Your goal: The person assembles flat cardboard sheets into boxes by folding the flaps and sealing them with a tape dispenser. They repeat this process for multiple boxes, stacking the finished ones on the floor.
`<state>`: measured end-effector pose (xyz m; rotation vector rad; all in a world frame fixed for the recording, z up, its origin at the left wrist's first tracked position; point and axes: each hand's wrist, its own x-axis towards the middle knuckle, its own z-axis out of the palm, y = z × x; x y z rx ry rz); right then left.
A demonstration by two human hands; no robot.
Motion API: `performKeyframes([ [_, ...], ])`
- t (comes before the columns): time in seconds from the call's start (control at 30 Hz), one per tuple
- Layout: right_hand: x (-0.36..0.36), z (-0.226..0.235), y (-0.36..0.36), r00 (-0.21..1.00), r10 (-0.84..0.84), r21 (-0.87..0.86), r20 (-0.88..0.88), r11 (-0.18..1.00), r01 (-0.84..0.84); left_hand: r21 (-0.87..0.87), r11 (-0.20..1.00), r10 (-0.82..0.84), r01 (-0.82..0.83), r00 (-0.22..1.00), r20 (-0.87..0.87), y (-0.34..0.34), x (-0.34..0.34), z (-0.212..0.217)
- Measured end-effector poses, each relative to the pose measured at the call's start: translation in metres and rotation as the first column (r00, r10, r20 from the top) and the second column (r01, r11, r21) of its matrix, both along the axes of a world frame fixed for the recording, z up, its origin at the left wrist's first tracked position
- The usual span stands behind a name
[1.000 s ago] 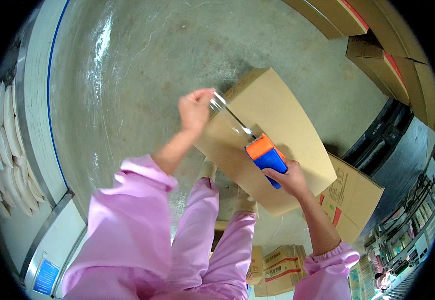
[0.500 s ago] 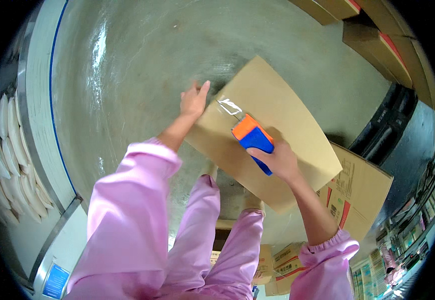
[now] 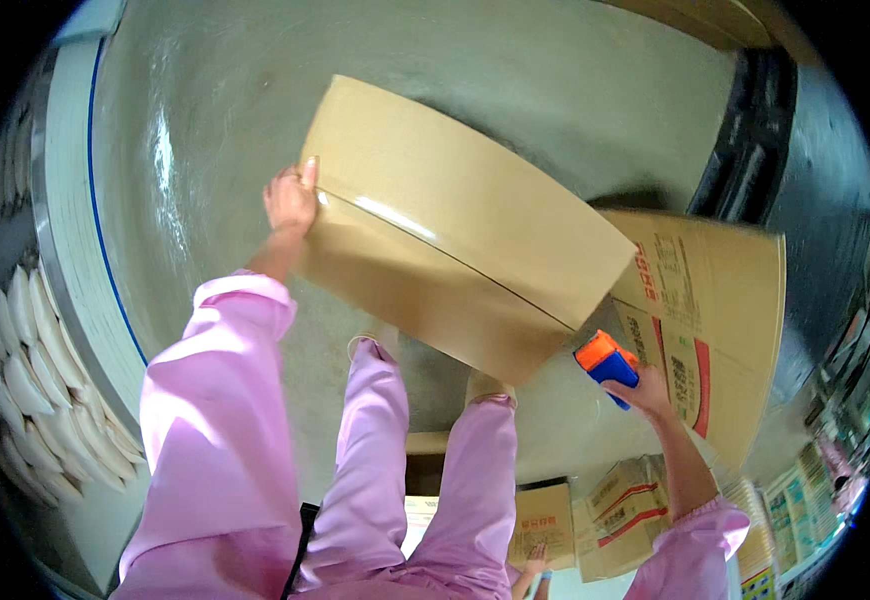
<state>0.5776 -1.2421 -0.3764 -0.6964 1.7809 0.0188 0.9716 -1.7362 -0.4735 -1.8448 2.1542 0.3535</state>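
A brown cardboard box [image 3: 455, 190] stands slantwise before my legs, its top flaps meeting along a seam. Shiny clear tape [image 3: 395, 217] lies on the seam toward the left end; how far it runs is hard to see. At that left end my left hand [image 3: 291, 203] holds the box, thumb by the upper edge and fingers curled against the side. My right hand [image 3: 645, 390] grips an orange and blue tape dispenser [image 3: 607, 366] just beyond the box's right end. Whether tape still links dispenser and box, I cannot tell.
Flattened printed cardboard [image 3: 725, 310] lies at the right, near a black ridged object [image 3: 755, 130]. Smaller printed boxes [image 3: 627, 505] stand near the bottom, where another person's hand [image 3: 530, 572] shows. White filled bags [image 3: 50, 390] are stacked at left.
The tape dispenser in my right hand has moved right, from the box top past its right end. The box has turned and shifted left in view. My left hand now holds its left end.
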Motion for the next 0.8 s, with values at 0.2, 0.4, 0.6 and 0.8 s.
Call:
performKeyframes([
  [0.2, -0.007, -0.044, 0.011, 1.0, -0.011, -0.139, 0.013, 0.99, 0.012, -0.32, 0.874, -0.334, 0.366, 0.93, 0.151, 0.064, -0.081, 0.039],
  [0.4, -0.016, -0.048, 0.014, 0.996, 0.075, -0.183, 0.053, 0.981, -0.064, -0.005, -0.186, -0.879, 0.982, -0.169, -0.445, 0.271, -0.227, 0.048],
  [0.6, -0.013, -0.052, 0.079, 0.997, 0.042, -0.142, -0.057, 0.989, -0.049, -0.148, -0.493, -0.744, 0.857, -0.504, -0.439, 0.292, -0.239, 0.029],
  [0.8, 0.028, -0.045, 0.016, 0.978, 0.041, 0.12, -0.206, 0.993, -0.016, 0.012, -0.604, -0.751, 0.797, -0.564, -0.343, 0.304, -0.256, 0.027],
])
